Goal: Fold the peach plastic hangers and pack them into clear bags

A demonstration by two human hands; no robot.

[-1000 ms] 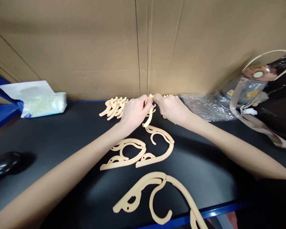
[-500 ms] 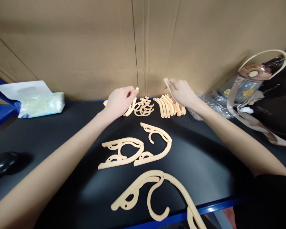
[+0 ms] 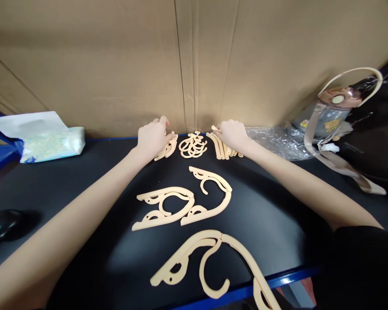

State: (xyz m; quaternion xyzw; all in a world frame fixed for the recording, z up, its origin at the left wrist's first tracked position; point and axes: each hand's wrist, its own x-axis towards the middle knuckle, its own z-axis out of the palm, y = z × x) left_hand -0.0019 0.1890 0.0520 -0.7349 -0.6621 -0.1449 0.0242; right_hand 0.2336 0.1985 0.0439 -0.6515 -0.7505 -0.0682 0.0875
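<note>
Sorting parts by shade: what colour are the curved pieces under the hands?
Pale cream-beige, seen in the head view: curved pieces under the right hand.

Two bare hands are at the upper middle of the frame, the left hand (image 3: pixel 153 137) and the right hand (image 3: pixel 232 133). Three heaps of small cream plastic parts lie by them: the left heap (image 3: pixel 167 150), the middle heap (image 3: pixel 192 146) and the right heap (image 3: pixel 220 146); the pieces in each are too bunched to count. Three assembled cream hangers lie below: one folded (image 3: pixel 163 208), one beside it (image 3: pixel 210 193), one spread open (image 3: pixel 210 262). One tissue pack (image 3: pixel 48 140) sits at left, one water bottle (image 3: pixel 334 113) at right.
</note>
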